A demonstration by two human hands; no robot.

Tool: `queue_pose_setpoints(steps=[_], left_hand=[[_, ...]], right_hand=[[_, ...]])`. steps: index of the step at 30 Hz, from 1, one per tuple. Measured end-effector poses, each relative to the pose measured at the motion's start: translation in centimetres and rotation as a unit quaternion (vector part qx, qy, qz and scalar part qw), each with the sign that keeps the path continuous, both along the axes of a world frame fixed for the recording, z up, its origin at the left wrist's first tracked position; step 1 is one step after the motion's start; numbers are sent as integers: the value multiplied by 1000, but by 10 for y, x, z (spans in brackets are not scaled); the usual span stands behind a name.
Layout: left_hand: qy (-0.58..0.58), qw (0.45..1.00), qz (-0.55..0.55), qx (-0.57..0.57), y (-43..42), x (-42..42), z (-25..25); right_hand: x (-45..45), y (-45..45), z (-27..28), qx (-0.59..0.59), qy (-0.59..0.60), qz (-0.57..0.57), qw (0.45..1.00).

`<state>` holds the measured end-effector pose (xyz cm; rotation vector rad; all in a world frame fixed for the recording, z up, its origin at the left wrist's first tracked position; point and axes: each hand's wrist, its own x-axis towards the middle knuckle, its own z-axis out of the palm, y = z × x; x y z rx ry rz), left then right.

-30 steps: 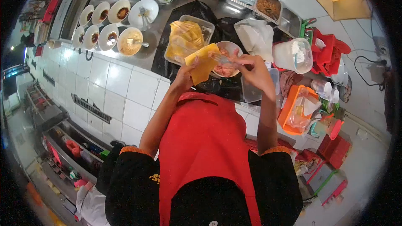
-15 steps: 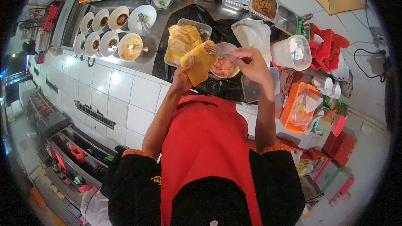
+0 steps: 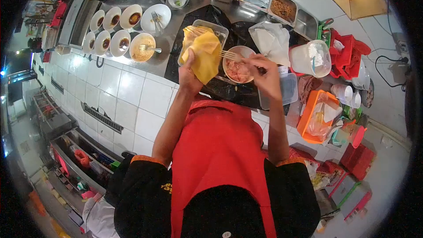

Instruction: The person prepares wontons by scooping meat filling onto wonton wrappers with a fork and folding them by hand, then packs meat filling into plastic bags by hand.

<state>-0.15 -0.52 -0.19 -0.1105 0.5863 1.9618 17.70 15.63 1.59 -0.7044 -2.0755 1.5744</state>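
A yellow wrapper sheet (image 3: pixel 205 59) is held up by my left hand (image 3: pixel 188 78), with the thumb pressed on its lower left part. Behind it, more yellow sheets lie in a clear tray (image 3: pixel 226 31). My right hand (image 3: pixel 265 76) grips a metal fork (image 3: pixel 229 54), whose tines point left beside the sheet's right edge. Under the fork, a white bowl (image 3: pixel 243 50) holds pink minced filling (image 3: pixel 238 70). Whether any filling is on the sheet cannot be made out.
At the left stand several white bowls with dark sauce (image 3: pixel 120 43) and a plate with forks (image 3: pixel 162 13). Metal food trays (image 3: pixel 282 6) line the back. To the right are a tub of white powder (image 3: pixel 313 64), a clear lid (image 3: pixel 286 89) and an orange basket (image 3: pixel 304 125).
The fork has come off the sheet and now points level, its tines bare. My left hand has tilted the sheet and moved it slightly left.
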Motion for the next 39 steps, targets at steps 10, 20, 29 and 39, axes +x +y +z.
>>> queue_pose_setpoints(steps=[10, 20, 29, 39], left_hand=[[109, 984, -104, -98, 3, 29, -30], [81, 996, 5, -48, -7, 8, -77], [28, 997, 58, -41, -65, -37, -82], [-69, 978, 34, 192, -83, -36, -105]], right_hand=[[-26, -17, 16, 74, -36, 11, 997], [-29, -50, 19, -57, -18, 153, 986], [-18, 20, -81, 129, -423, 29, 896], [-35, 24, -100, 166, -388, 84, 903]])
